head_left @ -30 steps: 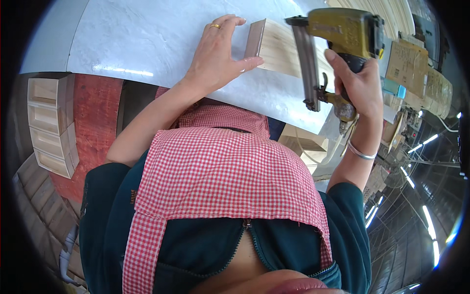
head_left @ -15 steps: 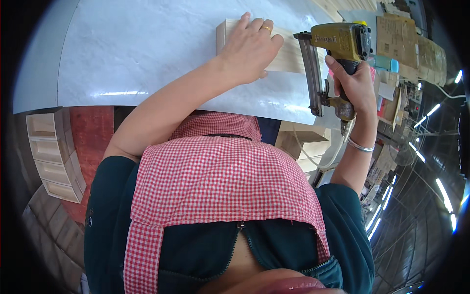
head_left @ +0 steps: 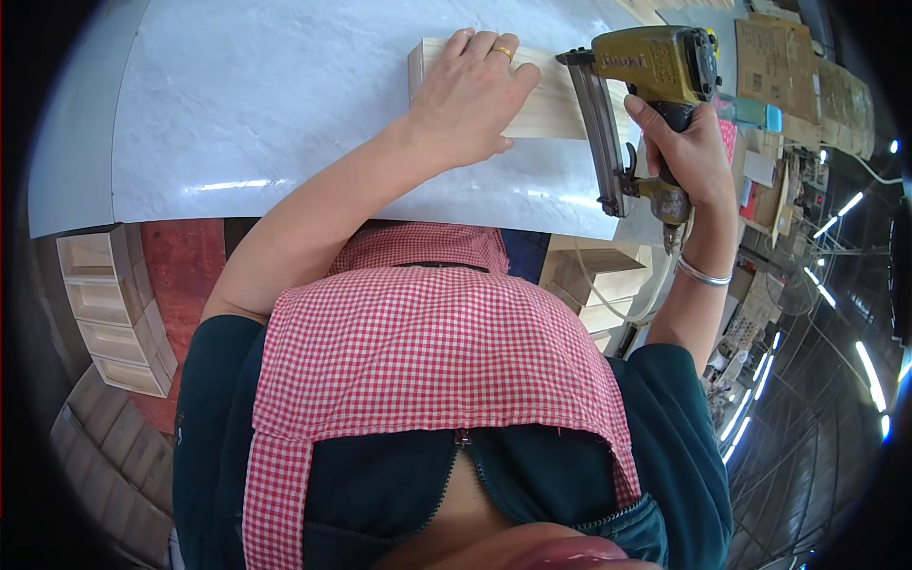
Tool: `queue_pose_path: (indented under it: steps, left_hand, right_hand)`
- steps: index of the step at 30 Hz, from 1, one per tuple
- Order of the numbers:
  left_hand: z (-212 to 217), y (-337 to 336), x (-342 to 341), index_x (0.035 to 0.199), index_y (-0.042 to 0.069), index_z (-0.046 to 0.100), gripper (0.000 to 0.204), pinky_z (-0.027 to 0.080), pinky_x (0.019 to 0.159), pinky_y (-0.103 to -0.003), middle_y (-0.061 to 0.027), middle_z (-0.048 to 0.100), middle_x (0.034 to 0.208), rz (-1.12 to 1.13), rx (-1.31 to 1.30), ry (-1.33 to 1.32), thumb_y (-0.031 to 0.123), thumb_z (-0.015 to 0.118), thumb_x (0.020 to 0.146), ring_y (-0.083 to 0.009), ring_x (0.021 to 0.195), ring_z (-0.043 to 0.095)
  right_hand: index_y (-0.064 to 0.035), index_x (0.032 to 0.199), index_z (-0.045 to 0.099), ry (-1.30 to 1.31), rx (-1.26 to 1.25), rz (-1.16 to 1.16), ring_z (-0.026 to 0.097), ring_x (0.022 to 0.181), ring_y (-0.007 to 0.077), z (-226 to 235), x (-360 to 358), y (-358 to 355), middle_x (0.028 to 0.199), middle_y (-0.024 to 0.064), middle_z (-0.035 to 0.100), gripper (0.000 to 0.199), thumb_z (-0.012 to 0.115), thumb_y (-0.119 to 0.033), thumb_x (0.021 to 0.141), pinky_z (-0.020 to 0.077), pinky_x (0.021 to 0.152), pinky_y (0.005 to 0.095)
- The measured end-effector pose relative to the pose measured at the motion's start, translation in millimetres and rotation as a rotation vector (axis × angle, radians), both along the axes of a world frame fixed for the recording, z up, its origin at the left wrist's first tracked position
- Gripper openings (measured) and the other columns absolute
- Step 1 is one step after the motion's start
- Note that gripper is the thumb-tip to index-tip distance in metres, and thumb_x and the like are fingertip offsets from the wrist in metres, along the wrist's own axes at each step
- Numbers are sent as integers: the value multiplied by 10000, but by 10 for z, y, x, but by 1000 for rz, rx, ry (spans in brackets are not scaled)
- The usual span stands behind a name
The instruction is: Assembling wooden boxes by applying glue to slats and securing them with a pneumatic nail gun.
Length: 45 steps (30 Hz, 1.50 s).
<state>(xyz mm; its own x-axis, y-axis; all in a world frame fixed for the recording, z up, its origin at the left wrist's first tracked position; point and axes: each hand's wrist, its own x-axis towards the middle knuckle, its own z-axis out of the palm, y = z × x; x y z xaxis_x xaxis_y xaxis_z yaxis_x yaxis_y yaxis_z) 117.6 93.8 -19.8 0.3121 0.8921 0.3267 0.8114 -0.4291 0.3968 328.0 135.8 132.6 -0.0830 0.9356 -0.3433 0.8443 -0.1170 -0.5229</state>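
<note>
L hand (head_left: 472, 95) flat on wood piece (head_left: 551, 100), fingers spread; R hand (head_left: 686, 152) fingers wrapped round yellow nail gun (head_left: 655, 71), brown cartons (head_left: 784, 57) behind

Probably a woodworking workshop: nail gun (head_left: 646, 85), stacked wooden boxes (head_left: 109, 309), workbench (head_left: 266, 104).
</note>
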Motion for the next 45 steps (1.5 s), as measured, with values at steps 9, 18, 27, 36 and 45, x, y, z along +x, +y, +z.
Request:
queue_pose_path:
  steps: [9, 18, 27, 36, 45]
  left_hand:
    - [-40, -10, 4, 1052, 96, 683, 543, 358, 1103, -455, -171, 618, 1277, 1, 9, -12, 269, 928, 599, -311, 1183, 572]
    - [42, -8, -151, 1106, 91, 664, 585, 373, 1097, -454, -168, 621, 1291, -22, 67, 34, 276, 919, 614, -330, 1183, 578]
    - [377, -459, -1561, 1359, -15, 553, 560, 485, 968, -331, -202, 555, 1398, 181, -934, -1573, 276, 731, 915, -265, 1186, 589]
    - [-128, -907, -1872, 1473, -98, 319, 837, 544, 899, -417, -266, 592, 1219, 560, -563, -1614, 208, 795, 857, -321, 1050, 638]
    - [-30, -1594, -2291, 1182, -47, 646, 363, 517, 786, -300, -165, 683, 1057, 693, -234, -1901, 150, 683, 880, -227, 921, 649]
  right_hand:
    - [-13, 765, 648, -32, -72, 65, 485, 383, 97, 66, 78, 191, 518, 15, 562, 345, 768, -308, 898, 379, 388, 224]
    - [6, 963, 642, 61, 246, -330, 542, 492, 108, -160, 610, -258, 646, 48, 604, 336, 749, -300, 874, 440, 474, 237]
    - [3, 1332, 528, -593, 413, -324, 663, 1013, 454, -1454, 2434, -684, 1135, 257, 681, 511, 636, -220, 884, 531, 878, 487]
    - [40, 1438, 457, -613, 345, -408, 638, 1120, 444, -1883, 2795, -705, 1279, 276, 629, 666, 664, -320, 916, 512, 957, 461]
    - [66, 1141, 647, -512, 641, -453, 656, 922, 445, -1932, 3075, -686, 1064, 280, 682, 499, 625, -366, 892, 520, 848, 465]
